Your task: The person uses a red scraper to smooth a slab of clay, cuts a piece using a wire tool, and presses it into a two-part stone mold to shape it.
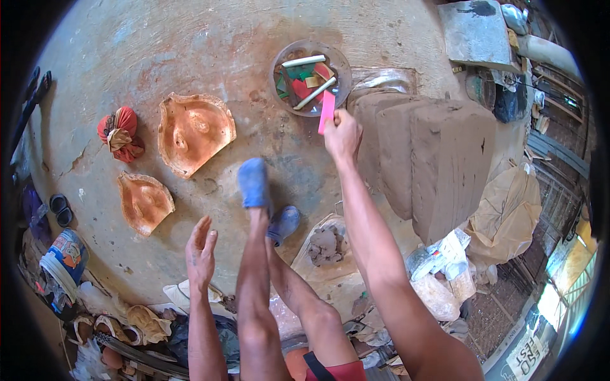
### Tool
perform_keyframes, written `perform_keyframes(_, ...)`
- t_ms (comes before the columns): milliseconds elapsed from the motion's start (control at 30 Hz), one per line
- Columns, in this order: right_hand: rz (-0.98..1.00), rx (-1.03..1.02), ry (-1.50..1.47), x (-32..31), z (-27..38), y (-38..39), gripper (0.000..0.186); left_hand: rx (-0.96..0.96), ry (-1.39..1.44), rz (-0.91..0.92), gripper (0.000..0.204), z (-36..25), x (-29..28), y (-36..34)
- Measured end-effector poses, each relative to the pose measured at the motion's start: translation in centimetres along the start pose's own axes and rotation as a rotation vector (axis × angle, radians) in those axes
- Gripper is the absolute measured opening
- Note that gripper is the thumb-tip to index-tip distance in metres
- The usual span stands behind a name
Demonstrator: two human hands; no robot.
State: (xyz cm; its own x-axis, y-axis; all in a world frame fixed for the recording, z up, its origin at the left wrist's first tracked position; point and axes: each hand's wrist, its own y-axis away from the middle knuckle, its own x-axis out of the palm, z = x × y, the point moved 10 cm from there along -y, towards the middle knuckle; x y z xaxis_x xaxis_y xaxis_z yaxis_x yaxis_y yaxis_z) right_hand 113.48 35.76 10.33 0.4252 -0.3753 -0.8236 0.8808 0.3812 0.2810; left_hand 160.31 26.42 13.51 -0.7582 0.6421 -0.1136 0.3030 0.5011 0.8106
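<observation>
My right hand (343, 133) grips a flat pink strip (328, 111) at the lower rim of a round plastic bowl (345, 81), which holds white rods and several coloured flat pieces. Just right of that hand stand big grey-brown clay blocks (452, 159). My left hand (201, 251) hangs low, left of my legs, its fingers apart and empty. Two orange-stained molds (189, 133) lie on the floor to the upper left, beside a red tied cloth bundle (121, 124). A small heap of wet clay (325, 246) lies on a sheet below the blue shoes (253, 181).
The stained concrete floor (190, 51) spreads under everything. At the upper right are a concrete block (473, 35) and pipe. Sacks (502, 216) and white bags lie to the right. A bucket (67, 260), sandals (60, 209) and mixed clutter line the left and lower edges.
</observation>
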Motion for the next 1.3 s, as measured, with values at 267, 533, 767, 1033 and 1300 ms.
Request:
perform_keyframes(267, 0.034, 0.293, 0.218, 11.1, -4.3, -14.3, 0.030, -0.042, -0.017, 0.009, 0.051, -1.5, 6.4, -5.5)
perform_keyframes(533, 0.176, 0.480, 0.192, 12.3, -3.5, -13.5, 0.033, -0.112, -0.057, -0.034, 0.046, -5.3, 4.9, -6.6)
perform_keyframes(767, 0.044, 0.194, -0.558, 0.8, 4.0, -6.5, 0.017, -0.043, -0.039, 0.069, 0.047, -13.4, 9.4, -5.9)
perform_keyframes(1033, -0.230, 0.044, -0.423, -32.6, 7.6, -1.3, 0.008, 0.097, 0.152, 0.514, 0.061, -23.2, 30.1, 1.9)
perform_keyframes(1300, -0.237, -0.154, 0.412, -40.4, -2.7, -7.9, 0.023, 0.231, 0.375, 0.464, 0.086, -27.5, 43.2, 7.3)
